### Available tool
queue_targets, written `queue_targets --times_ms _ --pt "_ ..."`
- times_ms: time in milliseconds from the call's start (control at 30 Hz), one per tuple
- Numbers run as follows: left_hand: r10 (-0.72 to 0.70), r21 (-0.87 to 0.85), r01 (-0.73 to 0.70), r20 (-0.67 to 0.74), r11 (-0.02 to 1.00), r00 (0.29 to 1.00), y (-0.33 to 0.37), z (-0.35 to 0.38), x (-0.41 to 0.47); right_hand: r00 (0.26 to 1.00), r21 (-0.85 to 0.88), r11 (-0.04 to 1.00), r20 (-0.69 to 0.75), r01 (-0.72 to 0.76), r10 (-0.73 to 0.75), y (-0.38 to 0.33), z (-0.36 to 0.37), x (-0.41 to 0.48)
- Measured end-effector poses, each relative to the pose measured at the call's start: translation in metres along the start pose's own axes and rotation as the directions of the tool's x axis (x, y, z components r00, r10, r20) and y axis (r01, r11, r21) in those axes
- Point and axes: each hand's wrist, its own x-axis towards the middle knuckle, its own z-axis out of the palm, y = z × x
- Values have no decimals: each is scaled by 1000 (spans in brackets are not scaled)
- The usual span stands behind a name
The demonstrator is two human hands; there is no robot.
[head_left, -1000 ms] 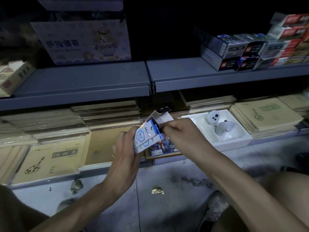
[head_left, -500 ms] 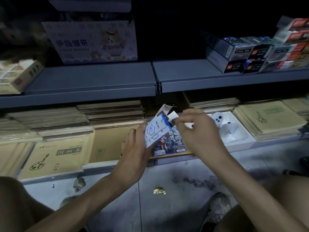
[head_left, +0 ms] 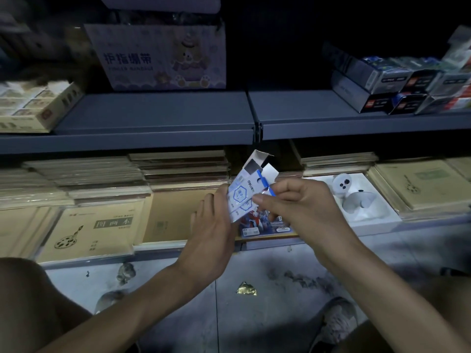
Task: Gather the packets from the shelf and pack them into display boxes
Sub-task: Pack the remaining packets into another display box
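A small white and blue display box (head_left: pixel 248 183) with its top flaps open is tilted in front of the lower shelf. My left hand (head_left: pixel 212 226) grips it from the left and below. My right hand (head_left: pixel 297 205) is at its right side, thumb and fingers pinching a thin white and blue packet (head_left: pixel 265 192) against the box's front. A colourful printed pack (head_left: pixel 265 221) lies on the lower shelf right behind my hands, partly hidden by them.
Stacks of brown notebooks (head_left: pixel 96 225) fill the lower shelf. A white tray (head_left: pixel 367 220) with a white figure sits to the right. The grey upper shelf (head_left: pixel 158 115) carries a bear-printed carton (head_left: pixel 163 57) and dark boxes (head_left: pixel 397 90). A gold wrapper (head_left: pixel 246 289) lies on the floor.
My right hand lifted off the box's top and came back to its right side, now pinching a packet there. The box's flaps stand open and it tilted a little more upright.
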Motion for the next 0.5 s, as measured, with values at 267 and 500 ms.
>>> queue_targets --times_ms 267,500 --pt "-69 -350 66 4 934 998 -6 -6 2 996 210 976 -79 63 -48 -13 -25 8" --pt "-32 -381 35 14 924 999 1 -3 2 970 193 976 203 98 -137 -12 -14 -2"
